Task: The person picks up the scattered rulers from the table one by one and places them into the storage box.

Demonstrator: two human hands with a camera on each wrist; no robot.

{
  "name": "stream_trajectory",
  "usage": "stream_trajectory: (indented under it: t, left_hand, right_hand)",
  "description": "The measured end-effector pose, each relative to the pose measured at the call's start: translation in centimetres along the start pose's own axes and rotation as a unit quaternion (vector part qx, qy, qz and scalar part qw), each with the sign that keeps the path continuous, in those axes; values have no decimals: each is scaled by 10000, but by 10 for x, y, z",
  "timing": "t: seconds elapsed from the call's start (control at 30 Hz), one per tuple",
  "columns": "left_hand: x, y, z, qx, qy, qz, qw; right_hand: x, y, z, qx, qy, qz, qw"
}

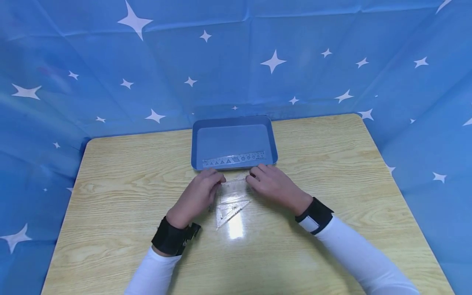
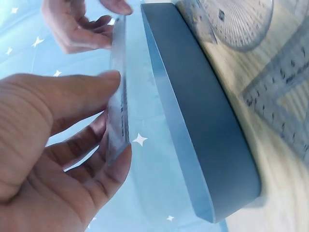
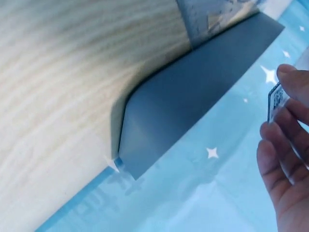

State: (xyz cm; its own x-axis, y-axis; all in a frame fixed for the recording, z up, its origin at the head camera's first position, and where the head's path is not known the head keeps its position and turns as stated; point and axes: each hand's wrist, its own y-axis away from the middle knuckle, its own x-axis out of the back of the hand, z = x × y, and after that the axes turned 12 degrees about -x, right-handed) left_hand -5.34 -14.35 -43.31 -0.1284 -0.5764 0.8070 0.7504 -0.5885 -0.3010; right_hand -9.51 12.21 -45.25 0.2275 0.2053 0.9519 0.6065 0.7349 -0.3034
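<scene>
Both hands hold a clear flat plastic piece with printed scale marks [image 2: 118, 101]; it is seen nearly edge-on, so its exact kind is hard to tell. My left hand [image 1: 199, 192] pinches one end between thumb and fingers. The other end is pinched by my right hand [image 1: 274, 184], where a small barcode-like print shows in the right wrist view. The hands are at the near side of a blue tray [image 1: 232, 137]. Inside it lies a clear ruler [image 1: 236, 158] with cut-out shapes. On the table below the hands is a clear set square [image 1: 221, 214].
A clear protractor [image 2: 244, 24] lies on the table close to the tray's near wall. The wood-grain table [image 1: 129, 172] extends to both sides. Behind it hangs a blue cloth [image 1: 228, 53] with white stars.
</scene>
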Motion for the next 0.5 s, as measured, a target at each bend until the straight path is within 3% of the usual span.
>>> stream_trajectory:
  t: [0.3, 0.5]
  left_hand:
    - [11, -13, 1, -126, -401, -31, 9991]
    - [16, -22, -1, -213, -678, -174, 9973]
  right_hand:
    - [8, -12, 16, 76, -41, 322, 9994]
    - [10, -19, 28, 13, -30, 251, 9997]
